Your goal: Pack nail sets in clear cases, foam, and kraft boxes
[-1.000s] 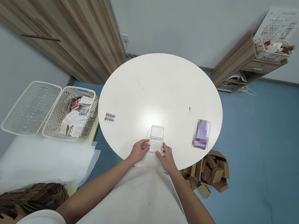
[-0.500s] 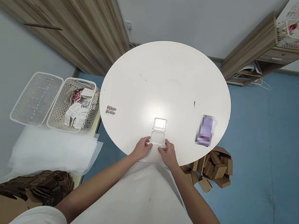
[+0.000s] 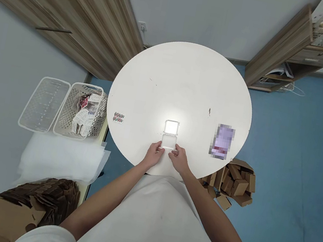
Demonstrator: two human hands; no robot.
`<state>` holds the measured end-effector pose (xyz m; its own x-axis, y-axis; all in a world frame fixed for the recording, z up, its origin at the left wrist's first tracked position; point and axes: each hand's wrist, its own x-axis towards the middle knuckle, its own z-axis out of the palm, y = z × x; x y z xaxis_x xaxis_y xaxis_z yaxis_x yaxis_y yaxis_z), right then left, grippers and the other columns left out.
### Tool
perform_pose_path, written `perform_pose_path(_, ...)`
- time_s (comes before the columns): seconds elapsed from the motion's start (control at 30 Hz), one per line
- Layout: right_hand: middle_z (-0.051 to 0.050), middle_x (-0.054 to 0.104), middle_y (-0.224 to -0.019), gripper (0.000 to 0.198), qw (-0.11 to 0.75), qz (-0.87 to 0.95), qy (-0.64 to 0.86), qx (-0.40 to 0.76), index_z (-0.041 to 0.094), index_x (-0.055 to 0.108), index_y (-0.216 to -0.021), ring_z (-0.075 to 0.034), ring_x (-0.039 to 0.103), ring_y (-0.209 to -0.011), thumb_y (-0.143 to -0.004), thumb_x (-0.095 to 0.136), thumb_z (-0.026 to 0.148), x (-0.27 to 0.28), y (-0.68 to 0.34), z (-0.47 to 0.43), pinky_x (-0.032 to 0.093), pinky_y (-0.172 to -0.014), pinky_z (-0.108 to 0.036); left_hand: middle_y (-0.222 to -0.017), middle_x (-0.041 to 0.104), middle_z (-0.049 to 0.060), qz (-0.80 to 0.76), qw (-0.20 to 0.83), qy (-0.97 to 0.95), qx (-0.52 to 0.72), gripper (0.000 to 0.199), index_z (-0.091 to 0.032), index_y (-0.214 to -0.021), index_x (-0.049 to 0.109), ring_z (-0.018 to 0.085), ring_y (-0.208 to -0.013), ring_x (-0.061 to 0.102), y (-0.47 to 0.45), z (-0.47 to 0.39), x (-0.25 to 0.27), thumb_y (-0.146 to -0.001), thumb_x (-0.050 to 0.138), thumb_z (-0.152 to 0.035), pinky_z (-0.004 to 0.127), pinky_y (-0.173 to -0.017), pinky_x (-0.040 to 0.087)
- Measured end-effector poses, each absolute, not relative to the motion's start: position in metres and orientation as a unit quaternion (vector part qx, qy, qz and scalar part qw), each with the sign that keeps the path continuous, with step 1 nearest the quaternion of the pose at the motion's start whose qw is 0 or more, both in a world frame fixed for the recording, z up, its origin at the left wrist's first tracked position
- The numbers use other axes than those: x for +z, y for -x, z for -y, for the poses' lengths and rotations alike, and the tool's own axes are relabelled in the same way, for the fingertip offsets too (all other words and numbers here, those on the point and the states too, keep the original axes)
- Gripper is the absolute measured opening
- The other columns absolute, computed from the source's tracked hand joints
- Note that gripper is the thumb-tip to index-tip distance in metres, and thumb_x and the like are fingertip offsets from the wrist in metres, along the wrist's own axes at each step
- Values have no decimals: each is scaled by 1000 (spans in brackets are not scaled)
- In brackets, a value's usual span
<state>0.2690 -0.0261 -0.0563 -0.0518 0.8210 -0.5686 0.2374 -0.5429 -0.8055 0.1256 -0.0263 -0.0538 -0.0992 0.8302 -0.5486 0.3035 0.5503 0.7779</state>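
Note:
A small clear plastic box (image 3: 169, 142) lies on the white oval table with its hinged lid (image 3: 171, 127) folded back, away from me. Light glares off the lid. My left hand (image 3: 154, 155) holds the near left corner between curved fingers and thumb. At the opposite near corner, my right hand (image 3: 179, 159) grips in the same way. Nothing can be made out inside the box.
A small card of coloured pieces (image 3: 118, 117) lies left on the table (image 3: 185, 71); a blurred purple item (image 3: 222, 141) lies right. An open-lidded basket of packets (image 3: 78, 112) stands left. Cardboard boxes (image 3: 236, 182) lie at right, flattened cartons (image 3: 41, 200) lower left.
Both hands have moved a little forward, sliding the open plastic box slightly farther from the table's near edge. The view has shifted slightly.

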Motion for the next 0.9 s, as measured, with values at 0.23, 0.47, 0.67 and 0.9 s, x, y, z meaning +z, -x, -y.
perform_pose_path(0.23, -8, 42, -114, 57, 230, 403, 639, 614, 24, 43, -122, -20, 51, -100, -66, 54, 31, -66, -272, 29, 45, -85, -34, -104, 49, 6, -705, 532, -400, 244, 38, -21, -112, 52, 15, -86, 51, -128, 27, -54, -75, 53, -29, 27, -80, 41)
perform_pose_path(0.47, -9, 39, -115, 58, 220, 398, 635, 625, 23, 38, -125, -20, 48, -101, -69, 51, 33, -65, -272, 30, 43, -86, -34, -107, 48, 7, -723, 519, -391, 234, 42, -21, -116, 49, 16, -92, 50, -129, 30, -58, -76, 53, -34, 26, -81, 40)
perform_pose_path(0.67, -9, 29, -121, 59, 219, 439, 679, 546, 25, 31, -128, -23, 40, -109, -71, 49, 31, -52, -267, 34, 38, -92, -39, -109, 49, 9, -734, 515, -374, 239, 43, -18, -119, 46, 16, -96, 50, -115, 38, -61, -80, 49, -35, 29, -84, 40)
perform_pose_path(0.9, -7, 34, -119, 46, 230, 567, 598, 517, 28, 39, -122, -21, 43, -103, -76, 46, 27, -17, -217, 23, 43, -84, -38, -101, 55, 8, -759, 419, -404, 292, 30, -18, -103, 56, 16, -90, 53, -29, 32, -52, -80, 48, -36, 27, -75, 44)
